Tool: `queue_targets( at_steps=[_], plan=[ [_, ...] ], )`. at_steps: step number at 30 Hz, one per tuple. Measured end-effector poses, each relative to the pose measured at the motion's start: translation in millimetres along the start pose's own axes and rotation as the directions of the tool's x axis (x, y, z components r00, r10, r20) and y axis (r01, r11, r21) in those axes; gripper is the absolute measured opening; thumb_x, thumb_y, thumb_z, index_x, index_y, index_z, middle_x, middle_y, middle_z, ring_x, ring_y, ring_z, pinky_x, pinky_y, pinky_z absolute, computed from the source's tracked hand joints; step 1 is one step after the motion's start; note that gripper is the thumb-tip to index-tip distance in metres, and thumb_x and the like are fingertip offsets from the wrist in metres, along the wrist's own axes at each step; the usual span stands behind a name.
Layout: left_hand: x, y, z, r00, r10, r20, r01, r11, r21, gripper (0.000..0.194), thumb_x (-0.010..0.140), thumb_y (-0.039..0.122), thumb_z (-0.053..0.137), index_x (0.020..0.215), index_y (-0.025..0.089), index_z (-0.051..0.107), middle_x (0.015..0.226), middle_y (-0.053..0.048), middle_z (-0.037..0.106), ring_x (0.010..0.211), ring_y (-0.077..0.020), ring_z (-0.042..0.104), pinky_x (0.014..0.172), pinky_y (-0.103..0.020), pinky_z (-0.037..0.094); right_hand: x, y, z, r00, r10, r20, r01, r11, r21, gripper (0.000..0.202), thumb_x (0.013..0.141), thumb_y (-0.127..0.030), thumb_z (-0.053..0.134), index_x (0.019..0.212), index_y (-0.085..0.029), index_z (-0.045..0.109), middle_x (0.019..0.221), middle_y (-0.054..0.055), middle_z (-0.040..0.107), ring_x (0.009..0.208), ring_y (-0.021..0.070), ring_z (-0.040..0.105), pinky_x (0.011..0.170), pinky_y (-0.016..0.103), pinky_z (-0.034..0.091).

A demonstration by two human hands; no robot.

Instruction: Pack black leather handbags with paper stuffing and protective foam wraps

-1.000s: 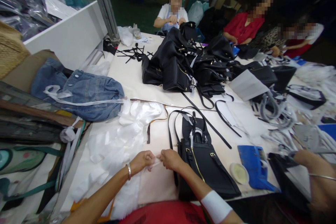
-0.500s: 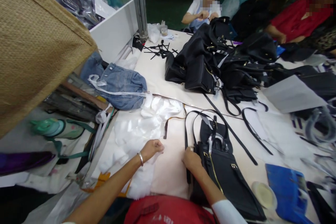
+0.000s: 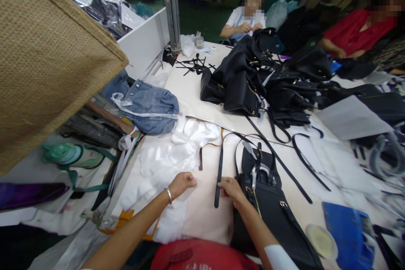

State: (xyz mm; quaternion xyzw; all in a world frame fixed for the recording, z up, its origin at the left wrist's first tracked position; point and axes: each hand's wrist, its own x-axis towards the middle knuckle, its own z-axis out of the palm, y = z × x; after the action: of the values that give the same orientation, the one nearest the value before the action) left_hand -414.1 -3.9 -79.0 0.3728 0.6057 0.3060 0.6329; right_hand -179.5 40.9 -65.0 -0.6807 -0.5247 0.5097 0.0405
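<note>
r hand (image 3: 230, 186) has its fingers narrow on a flat black strap (image 3: 217, 197), pinching it a bit above its free lower end. strap runs up the bench (image 3: 207, 192) & curves over at the top, just l. of the black bag (image 3: 278, 223). bag lies on the bench w/ its flap end pointing away from the wearer, gold zip & buckles facing up; the r forearm crosses over its l. edge.

l hand (image 3: 183, 182) is over the near edge of the white film (image 3: 167, 156), apart from the strap, fingers curled in & narrow, thumb side toward the r hand; can't tell if there's anything thin b/w them. silver bracelet (image 3: 168, 195) on that wrist.

denim bag (image 3: 152, 107) sits beyond the film, on the l. r. of the black bag, near the wearer: a round dish (image 3: 321, 241) just beside a blue holder (image 3: 340, 230). farther back, a big bag pile (image 3: 240, 93), w/ thin black ties (image 3: 196, 65) to its l. & a pale sheet (image 3: 352, 118) to its r. burlap (image 3: 57, 63) fills the upper l. corner, green bottle (image 3: 72, 155) below it. across the bench, a person in white (image 3: 243, 21) has both hands together near the pile; a person in red (image 3: 357, 29) is farther r.
</note>
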Motion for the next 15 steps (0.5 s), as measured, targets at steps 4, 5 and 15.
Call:
queue_targets(
  at_steps=[4,5,15],
  plan=[
    [-1.3,1.0,0.6,0.999,-0.03,0.015,0.03,1.0,0.007,0.019,0.059,0.03,0.069,0.059,0.015,0.057,0.055,0.005,0.054,0.053,-0.0092,0.045,0.056,-0.023,0.033,-14.1,-24.6,-12.4,0.985,-0.168,-0.031,0.163,0.872,0.461,0.026,0.078,-0.042,0.055,0.085,-0.017,0.051,0.067,0.001,0.062,0.062,0.0141,0.061,0.066,0.029,0.052],
    [-1.2,1.4,1.8,0.999,-0.037,0.02,0.036,0.999,0.009,0.02,0.058,0.03,0.07,0.059,0.015,0.057,0.055,0.005,0.054,0.053,-0.0093,0.045,0.056,-0.023,0.033,-17.7,-31.1,-13.7,0.976,-0.21,-0.061,0.208,0.802,0.56,0.028,0.077,-0.044,0.058,0.082,-0.018,0.05,0.066,0.001,0.061,0.062,0.0138,0.061,0.066,0.03,0.052],
    [-3.3,6.6,8.5,0.995,-0.07,0.073,0.071,0.997,-0.007,0.022,0.056,0.031,0.072,0.061,0.014,0.058,0.058,0.002,0.06,0.055,-0.0106,0.051,0.058,-0.024,0.037,-22.8,-47.5,-3.4,0.927,-0.323,-0.19,0.372,0.733,0.569,0.032,0.078,-0.048,0.058,0.079,-0.018,0.048,0.066,0.001,0.064,0.064,0.0142,0.062,0.067,0.029,0.051]
  ],
)
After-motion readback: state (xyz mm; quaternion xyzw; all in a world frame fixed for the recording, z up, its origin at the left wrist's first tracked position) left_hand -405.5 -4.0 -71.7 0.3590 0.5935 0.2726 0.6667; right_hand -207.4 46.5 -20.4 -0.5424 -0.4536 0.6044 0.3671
